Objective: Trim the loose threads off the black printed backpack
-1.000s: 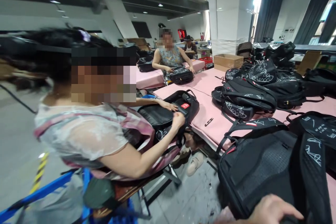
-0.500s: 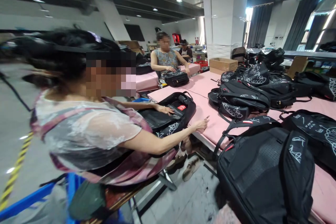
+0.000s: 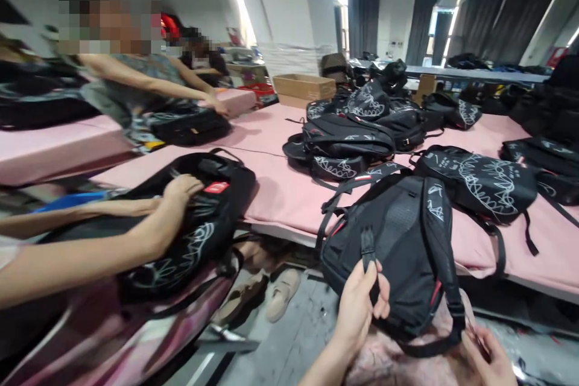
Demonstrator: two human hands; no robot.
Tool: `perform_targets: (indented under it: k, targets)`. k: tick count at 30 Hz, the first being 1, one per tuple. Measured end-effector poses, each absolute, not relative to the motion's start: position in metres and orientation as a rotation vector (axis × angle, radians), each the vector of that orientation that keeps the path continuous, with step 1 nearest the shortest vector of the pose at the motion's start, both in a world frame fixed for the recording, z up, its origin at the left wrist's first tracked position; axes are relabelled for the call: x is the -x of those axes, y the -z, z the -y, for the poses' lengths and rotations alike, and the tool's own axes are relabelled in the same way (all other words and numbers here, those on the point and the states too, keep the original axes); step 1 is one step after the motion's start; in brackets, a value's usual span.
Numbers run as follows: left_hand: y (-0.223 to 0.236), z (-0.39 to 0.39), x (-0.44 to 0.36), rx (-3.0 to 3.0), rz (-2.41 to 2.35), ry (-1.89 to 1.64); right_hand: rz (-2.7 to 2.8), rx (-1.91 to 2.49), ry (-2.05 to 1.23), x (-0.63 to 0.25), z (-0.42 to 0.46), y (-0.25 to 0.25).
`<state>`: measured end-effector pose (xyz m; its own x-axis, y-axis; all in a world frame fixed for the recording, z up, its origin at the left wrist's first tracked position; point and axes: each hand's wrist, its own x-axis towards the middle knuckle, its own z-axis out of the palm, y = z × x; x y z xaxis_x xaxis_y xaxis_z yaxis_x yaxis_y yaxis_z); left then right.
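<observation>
A black backpack (image 3: 402,235) with white scribble print leans back-side up over the front edge of the pink table (image 3: 289,187), partly on my lap. My left hand (image 3: 359,307) pinches a black strap (image 3: 367,250) that hangs down the backpack's back. My right hand (image 3: 486,359) sits at the bottom right beside the backpack's lower corner, fingers curled around something thin that I cannot make out.
A co-worker's arms (image 3: 104,241) at the left handle another black backpack (image 3: 199,217) with a red label. Several more backpacks (image 3: 348,139) lie piled on the table. A cardboard box (image 3: 303,87) stands at the back. Another person (image 3: 136,72) sits farther left. Shoes (image 3: 280,292) rest on the floor.
The view swung right and down. Both my hands have come into view at the near backpack, the left now pinching its strap. The co-worker's hand went back from the table onto their backpack.
</observation>
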<state>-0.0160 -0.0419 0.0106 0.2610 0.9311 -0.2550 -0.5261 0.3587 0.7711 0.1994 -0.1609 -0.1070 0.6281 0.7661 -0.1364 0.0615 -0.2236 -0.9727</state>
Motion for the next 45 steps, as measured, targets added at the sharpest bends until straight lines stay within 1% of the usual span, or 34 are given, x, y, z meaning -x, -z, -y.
perform_targets:
  k: [2, 5, 9, 13, 19, 26, 31, 33, 36, 40, 42, 45]
  targets:
    - [0.000, 0.049, 0.015, -0.717, -0.790, -0.994, 0.705, 1.681, -0.660, -0.200, 0.163, 0.103]
    - [0.011, 0.058, 0.009, -0.833, -0.816, -0.935, 0.885, 1.655, -0.473, -0.191, 0.163, 0.081]
    - [0.015, 0.068, 0.000, -0.874, -0.830, -0.851, 1.252, 1.568, -0.378, -0.164, 0.146, 0.041]
    - [0.014, 0.075, -0.004, -0.924, -0.863, -0.789, 1.350, 1.528, -0.283, -0.143, 0.125, 0.018]
    - [0.011, 0.083, -0.003, -0.995, -0.954, -0.722, 1.498, 1.457, -0.257, -0.140, 0.120, 0.022]
    - [0.006, 0.083, -0.004, -0.996, -0.986, -0.686, 1.334, 1.497, -0.351, -0.141, 0.122, 0.029]
    - [0.007, 0.085, -0.007, -0.950, -0.990, -0.697, 1.451, 1.451, -0.339, -0.144, 0.124, 0.028]
    - [0.007, 0.086, -0.007, -0.864, -0.953, -0.705, 1.398, 1.425, -0.377, -0.147, 0.125, 0.028]
    - [0.008, 0.085, -0.008, -0.596, -0.755, -0.663, 1.146, 1.396, -0.508, -0.150, 0.125, 0.029]
    - [0.015, 0.089, -0.015, -0.335, -0.450, -0.338, 0.905, 1.288, -0.894, -0.149, 0.119, 0.035]
    - [0.017, 0.093, -0.020, -0.346, -0.479, -0.271, 0.830, 1.287, -1.045, -0.149, 0.117, 0.038]
    - [0.019, 0.097, -0.024, -0.556, -0.765, -0.475, 0.666, 1.328, -1.084, -0.150, 0.115, 0.039]
